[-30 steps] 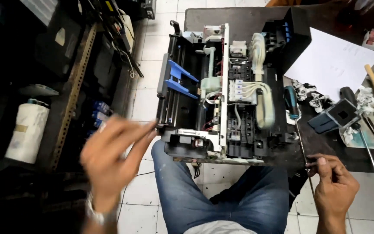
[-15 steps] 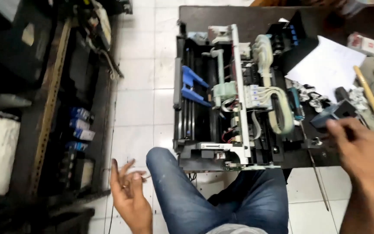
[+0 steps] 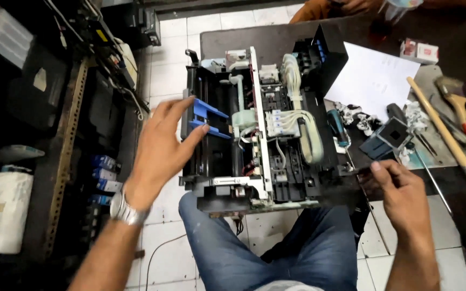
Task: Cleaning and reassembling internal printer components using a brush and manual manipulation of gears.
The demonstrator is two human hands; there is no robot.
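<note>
An opened printer (image 3: 260, 134) with its cover off lies across the edge of a dark table (image 3: 244, 40), and its near end is over my knees in blue jeans (image 3: 276, 253). My left hand (image 3: 160, 151), with a metal watch on the wrist, is spread open at the printer's left side, fingertips at the blue plastic guides (image 3: 208, 121). My right hand (image 3: 400, 194) is at the printer's right front corner. Its thumb and fingers pinch a thin metal tool (image 3: 358, 172). White ribbon tubes (image 3: 297, 124) run over the printer's middle.
On the table to the right lie a white paper sheet (image 3: 373, 75), a blue-handled screwdriver (image 3: 338, 126), a brush (image 3: 459, 110), a long wooden stick (image 3: 438, 129) and small cartons (image 3: 419, 51). Dark shelves with a white roll (image 3: 4, 210) stand at the left. Another person's arm shows at the top.
My left hand has risen from beside my knee to the printer's blue guides. My right hand has come back from the table's right side to the printer's front corner.
</note>
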